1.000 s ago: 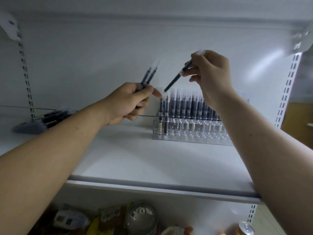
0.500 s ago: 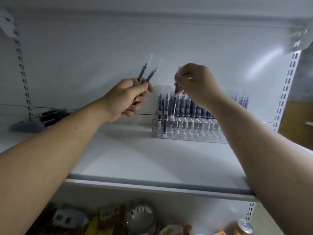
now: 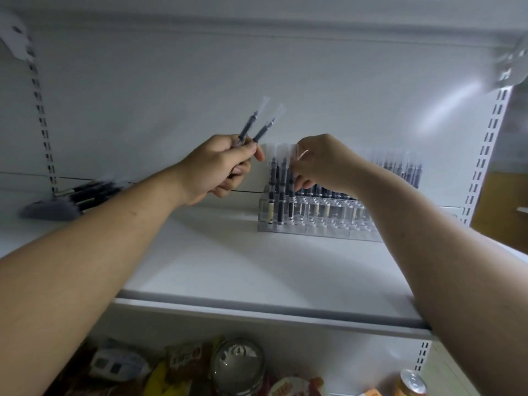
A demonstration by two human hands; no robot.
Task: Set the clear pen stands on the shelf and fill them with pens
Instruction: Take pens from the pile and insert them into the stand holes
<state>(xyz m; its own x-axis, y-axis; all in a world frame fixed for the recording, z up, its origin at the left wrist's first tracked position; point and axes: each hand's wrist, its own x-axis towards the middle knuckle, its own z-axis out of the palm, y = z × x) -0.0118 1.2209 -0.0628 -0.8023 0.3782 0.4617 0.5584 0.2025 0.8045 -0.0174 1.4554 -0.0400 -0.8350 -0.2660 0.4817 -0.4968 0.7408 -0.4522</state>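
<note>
The stand [image 3: 311, 224] sits on the shelf [image 3: 257, 270], toward the back and right of the middle, so the placing step looks done for at least this 1. I cannot tell whether the back row [image 3: 405, 170], beyond the right forearm, is in the same stand or in a 2nd one. Filling is well along. Dark pens with clear caps stand upright across most of the stand, though the forearm hides part of its right side. The front slots look mostly vacant, but blur makes that unsure.

The right hand [image 3: 323, 164] is at the stand's left end. Its fingers [image 3: 298, 167] are curled and pinch the capped top of a pen [image 3: 291, 190]. That pen is upright with its lower end down among the slots, and it looks seated or nearly so. The left hand [image 3: 214, 170] hovers just left of the stand, above the shelf. Its fingers [image 3: 245, 151] are wrapped round 2 pens [image 3: 258, 124] whose caps point up and to the right.

By my judgement, what is left is to let go of this pen, slot in the 2 pens, and then work through the loose pens [image 3: 88, 192]. These lie at the shelf's far left, well apart from the stand.
</note>
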